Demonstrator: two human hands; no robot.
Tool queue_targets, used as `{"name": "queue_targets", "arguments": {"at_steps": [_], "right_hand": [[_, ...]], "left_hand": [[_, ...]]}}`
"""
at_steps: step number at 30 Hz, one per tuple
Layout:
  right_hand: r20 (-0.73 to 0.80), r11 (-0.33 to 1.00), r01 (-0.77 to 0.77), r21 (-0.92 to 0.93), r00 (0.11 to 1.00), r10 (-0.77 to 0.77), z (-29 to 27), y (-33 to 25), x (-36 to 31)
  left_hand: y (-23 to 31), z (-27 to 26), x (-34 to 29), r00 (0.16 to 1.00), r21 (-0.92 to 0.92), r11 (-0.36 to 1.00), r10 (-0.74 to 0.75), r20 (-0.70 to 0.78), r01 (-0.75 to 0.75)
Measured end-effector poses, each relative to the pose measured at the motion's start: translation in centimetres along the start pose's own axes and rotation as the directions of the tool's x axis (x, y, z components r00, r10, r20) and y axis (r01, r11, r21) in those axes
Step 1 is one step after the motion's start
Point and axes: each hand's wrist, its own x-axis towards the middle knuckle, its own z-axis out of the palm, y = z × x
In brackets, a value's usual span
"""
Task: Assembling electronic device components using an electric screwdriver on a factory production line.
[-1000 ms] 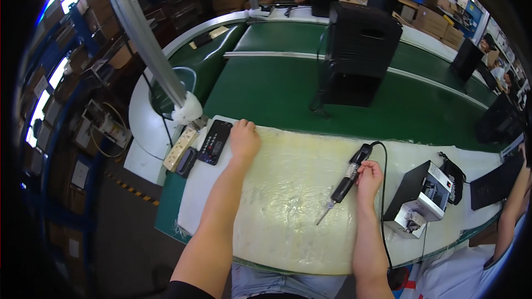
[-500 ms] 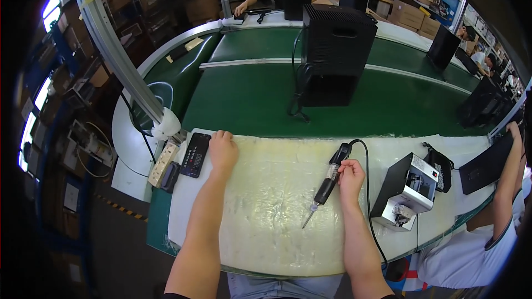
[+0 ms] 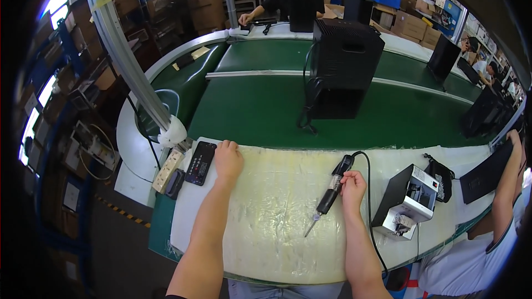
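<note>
Screwdriver (image 3: 330,196) between hands (image 3: 229,161) (image 3: 354,188), nearer right

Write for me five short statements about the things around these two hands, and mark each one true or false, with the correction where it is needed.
1. The electric screwdriver is next to the right hand. True.
2. The screwdriver's tip points away from the person. False: it points toward the near edge of the yellowish sheet.
3. The flat black panel lies to the left of the left hand. True.
4. A white casing stands beyond the hands. False: the large casing on the green belt is black.
5. The silver-and-black machine stands to the right of the right hand. True.
</note>
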Motion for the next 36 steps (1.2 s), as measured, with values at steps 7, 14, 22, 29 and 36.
{"name": "queue_targets", "arguments": {"at_steps": [7,14,22,29,36], "right_hand": [[0.001,1.0,0.001,-0.008,1.0,-0.001,-0.1,0.1,0.0],[-0.008,1.0,0.0,-0.02,1.0,0.0,0.1,0.1,0.0],[-0.006,1.0,0.011,-0.022,1.0,-0.011,0.1,-0.2,-0.1],[-0.021,1.0,-0.015,-0.025,1.0,0.015,-0.3,0.2,-0.3],[0.009,1.0,0.024,-0.009,1.0,-0.024,-0.3,0.3,0.2]], "left_hand": [[0.0,-0.2,-0.2,1.0,0.002,1.0,-0.011,0.013,0.011],[-0.3,0.2,-0.2,1.0,-0.017,1.0,-0.002,0.003,0.002],[-0.4,0.4,-0.1,1.0,-0.002,1.0,-0.013,0.001,0.013],[-0.2,0.3,-0.6,1.0,-0.011,1.0,-0.008,0.0,0.008],[0.1,-0.2,0.0,1.0,-0.004,1.0,-0.017,-0.01,0.017]]}}
